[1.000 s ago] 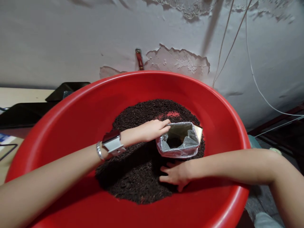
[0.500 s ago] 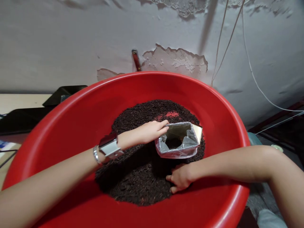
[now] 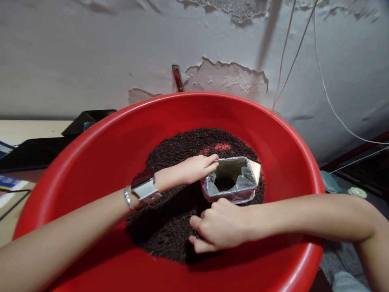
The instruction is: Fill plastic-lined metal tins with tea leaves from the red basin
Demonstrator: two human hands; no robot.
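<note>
In the head view, the plastic-lined box (image 3: 234, 194) stands among the dark leaves (image 3: 170, 239), just off the fingertips of the left hand (image 3: 199, 168) and just beyond the right hand (image 3: 219, 225). The left hand reaches in palm down, its fingers close together and touching the left side of the box's rim; whether they pinch the liner I cannot tell. A gold flap (image 3: 255, 170) sticks out on the side of the box away from that hand.

The right hand is half curled over the leaves on the near side of the box, thumb apart from the bent forefinger; whether it has leaves in its grasp I cannot tell. The leaves spread under both hands and out past the left one, where a bare patch of the red basin (image 3: 273, 162) shows through. The basin surrounds both hands, and the right forearm crosses its rim. A wrist device (image 3: 146, 188) and a bracelet (image 3: 127, 197) sit behind the left hand.
</note>
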